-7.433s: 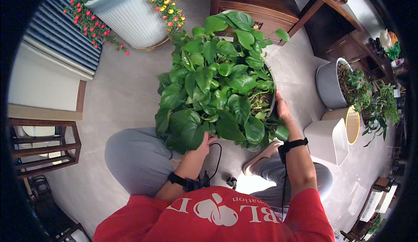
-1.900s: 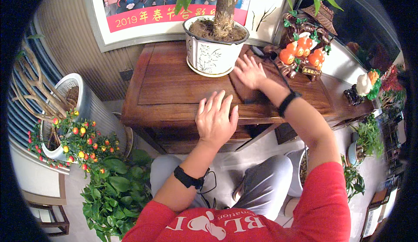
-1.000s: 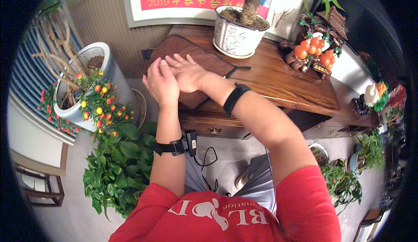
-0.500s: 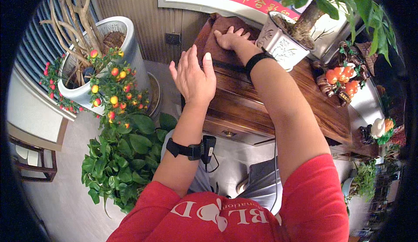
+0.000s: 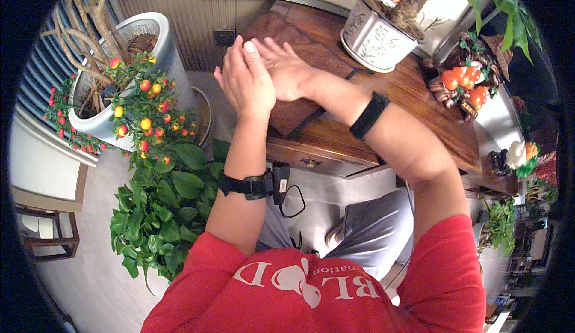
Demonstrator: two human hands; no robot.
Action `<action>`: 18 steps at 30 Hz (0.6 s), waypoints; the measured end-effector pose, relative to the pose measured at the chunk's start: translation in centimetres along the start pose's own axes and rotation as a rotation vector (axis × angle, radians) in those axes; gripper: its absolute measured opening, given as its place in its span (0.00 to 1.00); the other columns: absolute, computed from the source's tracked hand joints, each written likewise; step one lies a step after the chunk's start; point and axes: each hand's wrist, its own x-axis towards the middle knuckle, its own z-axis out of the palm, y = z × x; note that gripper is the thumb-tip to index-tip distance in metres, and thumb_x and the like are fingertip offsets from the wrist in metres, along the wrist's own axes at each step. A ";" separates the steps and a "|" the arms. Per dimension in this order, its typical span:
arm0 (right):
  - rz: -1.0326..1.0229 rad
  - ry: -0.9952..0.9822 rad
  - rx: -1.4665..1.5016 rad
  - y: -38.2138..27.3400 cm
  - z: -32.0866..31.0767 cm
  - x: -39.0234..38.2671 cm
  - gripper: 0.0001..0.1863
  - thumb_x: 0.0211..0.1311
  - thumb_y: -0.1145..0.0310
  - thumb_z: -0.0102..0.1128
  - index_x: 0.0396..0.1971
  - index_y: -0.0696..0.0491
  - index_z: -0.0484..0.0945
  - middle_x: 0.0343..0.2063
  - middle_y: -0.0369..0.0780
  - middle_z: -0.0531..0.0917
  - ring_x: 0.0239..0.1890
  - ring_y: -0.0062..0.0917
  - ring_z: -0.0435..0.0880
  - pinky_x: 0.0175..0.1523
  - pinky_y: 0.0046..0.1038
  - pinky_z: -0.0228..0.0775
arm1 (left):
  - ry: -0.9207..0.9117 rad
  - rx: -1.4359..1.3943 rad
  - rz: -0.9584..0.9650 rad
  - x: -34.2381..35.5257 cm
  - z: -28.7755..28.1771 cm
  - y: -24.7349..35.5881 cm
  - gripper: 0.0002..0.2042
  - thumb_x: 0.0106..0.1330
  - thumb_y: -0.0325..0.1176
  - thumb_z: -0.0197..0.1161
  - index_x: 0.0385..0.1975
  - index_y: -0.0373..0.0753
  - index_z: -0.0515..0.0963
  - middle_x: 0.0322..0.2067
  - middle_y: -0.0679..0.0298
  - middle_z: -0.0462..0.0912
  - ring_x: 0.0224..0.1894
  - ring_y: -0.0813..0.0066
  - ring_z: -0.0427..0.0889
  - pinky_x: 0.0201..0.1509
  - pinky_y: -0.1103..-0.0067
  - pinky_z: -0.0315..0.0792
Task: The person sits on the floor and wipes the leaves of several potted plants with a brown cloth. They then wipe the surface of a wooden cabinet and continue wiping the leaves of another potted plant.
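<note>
Where the arms meet toward eleven o'clock, I have the left hand (image 5: pixel 247 87) with fingers straight, clasping nothing, overlapping the right hand (image 5: pixel 287 74), its fingers outstretched over the brown cloth (image 5: pixel 326 64). That lies at twelve on the wooden table (image 5: pixel 419 93). Farther out I see a potted tree (image 5: pixel 377 38) at one, orange gourd ornaments (image 5: pixel 461 78) at two, a leafy plant (image 5: pixel 165 213) at eight and a ribbed planter (image 5: pixel 176 69) at ten.
</note>
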 end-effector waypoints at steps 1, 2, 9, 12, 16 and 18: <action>0.018 0.011 0.037 -0.7 0.0 -0.9 0.38 0.68 0.48 0.42 0.75 0.45 0.48 0.75 0.45 0.47 0.77 0.44 0.42 0.77 0.50 0.33 | 0.003 -0.074 -0.022 -0.1 -0.1 0.0 0.26 0.76 0.50 0.38 0.59 0.36 0.73 0.57 0.48 0.76 0.62 0.52 0.72 0.69 0.58 0.55; 0.014 0.046 0.087 -1.3 0.0 -1.7 0.38 0.67 0.50 0.44 0.75 0.45 0.48 0.75 0.46 0.48 0.77 0.43 0.43 0.77 0.49 0.35 | 0.020 -0.155 -0.025 -0.2 -0.2 0.0 0.26 0.77 0.49 0.39 0.58 0.35 0.74 0.56 0.48 0.77 0.60 0.52 0.73 0.67 0.60 0.59; 0.079 0.355 -0.041 -0.8 2.1 -9.8 0.32 0.69 0.53 0.51 0.70 0.47 0.60 0.71 0.45 0.61 0.73 0.41 0.57 0.75 0.46 0.48 | -0.209 -0.013 0.169 -1.4 -0.8 0.5 0.24 0.77 0.48 0.38 0.49 0.39 0.81 0.47 0.56 0.84 0.53 0.60 0.80 0.68 0.62 0.57; 0.127 0.444 -0.075 1.4 2.6 -14.6 0.31 0.66 0.56 0.57 0.67 0.48 0.64 0.68 0.44 0.66 0.70 0.42 0.64 0.72 0.46 0.55 | -0.388 -0.030 0.317 -2.7 -0.5 1.7 0.18 0.76 0.45 0.47 0.47 0.42 0.83 0.44 0.60 0.86 0.50 0.64 0.82 0.69 0.58 0.53; 0.326 0.556 0.077 4.3 1.9 -21.5 0.24 0.68 0.57 0.56 0.59 0.54 0.73 0.59 0.49 0.75 0.64 0.43 0.71 0.69 0.38 0.62 | -0.549 -0.224 0.445 -4.5 1.4 4.0 0.15 0.72 0.42 0.55 0.46 0.40 0.83 0.44 0.59 0.85 0.51 0.61 0.82 0.67 0.61 0.61; 0.734 0.625 0.413 6.1 0.9 -25.1 0.22 0.72 0.57 0.50 0.56 0.56 0.75 0.55 0.50 0.79 0.61 0.42 0.75 0.67 0.35 0.64 | -0.530 -0.369 0.320 -4.6 3.2 5.3 0.20 0.71 0.44 0.57 0.53 0.35 0.77 0.53 0.52 0.80 0.58 0.55 0.76 0.69 0.66 0.61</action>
